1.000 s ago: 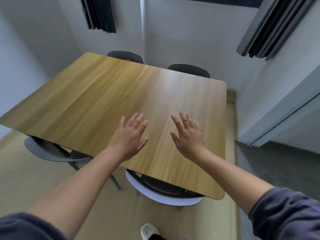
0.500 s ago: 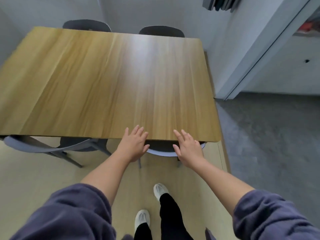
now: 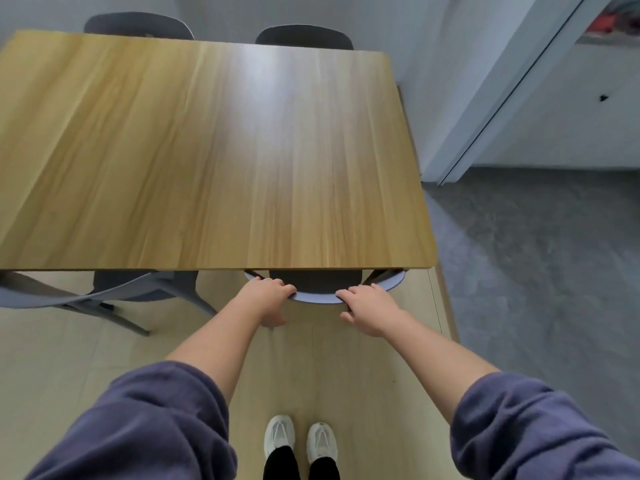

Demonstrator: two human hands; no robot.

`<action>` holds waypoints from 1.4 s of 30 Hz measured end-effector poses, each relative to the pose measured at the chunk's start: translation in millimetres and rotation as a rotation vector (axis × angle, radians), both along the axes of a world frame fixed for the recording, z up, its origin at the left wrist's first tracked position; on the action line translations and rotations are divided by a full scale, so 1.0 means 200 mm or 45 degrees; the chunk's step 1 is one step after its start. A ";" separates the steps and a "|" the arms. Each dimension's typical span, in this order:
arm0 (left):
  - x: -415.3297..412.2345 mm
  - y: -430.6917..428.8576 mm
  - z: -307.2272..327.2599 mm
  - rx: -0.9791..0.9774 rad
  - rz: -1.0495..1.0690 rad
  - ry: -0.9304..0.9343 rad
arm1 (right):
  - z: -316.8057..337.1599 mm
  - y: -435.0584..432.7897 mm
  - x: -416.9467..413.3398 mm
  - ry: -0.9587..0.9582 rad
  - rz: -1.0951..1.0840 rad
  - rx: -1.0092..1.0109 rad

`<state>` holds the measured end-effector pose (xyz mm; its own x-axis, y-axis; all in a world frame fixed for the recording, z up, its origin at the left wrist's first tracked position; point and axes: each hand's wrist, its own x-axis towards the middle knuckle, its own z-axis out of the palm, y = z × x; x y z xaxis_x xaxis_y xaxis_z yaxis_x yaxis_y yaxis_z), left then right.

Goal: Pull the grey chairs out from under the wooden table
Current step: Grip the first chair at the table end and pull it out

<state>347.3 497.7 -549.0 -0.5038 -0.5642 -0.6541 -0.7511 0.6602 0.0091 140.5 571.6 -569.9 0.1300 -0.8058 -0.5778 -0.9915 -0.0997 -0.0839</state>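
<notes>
Wood-grain laminate covered the table point(image 3: 214, 154), which filled the upper frame from 9 to 1 o'clock. Four grey chairs were observed. The near chair point(image 3: 315, 295) sat at centre, tucked under the table's near edge with only the curved top of its backrest and part of its dark seat showing. The left hand point(image 3: 266, 296) was clasped over the left end of that backrest, fingers curled over its top edge. The right hand point(image 3: 369, 306) lay on the right end, fingers bent over the rim and thumb below; how firm the grip was could not be told. A second chair point(image 3: 104, 294) stood at 9 o'clock, its seat partly under the table and its legs on the pale floor point(image 3: 69, 368). Two far chairs point(image 3: 138, 26) point(image 3: 304, 36) showed only their backrests past the far edge, at 11 and 12 o'clock. White shoes point(image 3: 299, 441) were at 6 o'clock, purple sleeves point(image 3: 145, 427) pushed up both forearms. Grey carpet point(image 3: 536, 271) lay at 3 o'clock.
</notes>
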 end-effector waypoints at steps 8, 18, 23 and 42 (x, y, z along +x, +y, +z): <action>-0.10 -0.01 -0.12 -0.066 0.058 -0.090 | -0.07 -0.11 -0.02 0.129 0.005 0.040; -0.10 0.15 -0.19 -0.082 -0.130 -0.175 | -0.04 0.03 0.05 0.124 0.246 0.243; -0.08 0.20 -0.19 -0.077 -0.165 -0.192 | -0.03 0.07 0.06 0.109 0.288 0.231; 0.11 0.65 -0.15 -0.067 -0.351 -0.179 | -0.03 0.56 0.28 0.137 0.225 0.231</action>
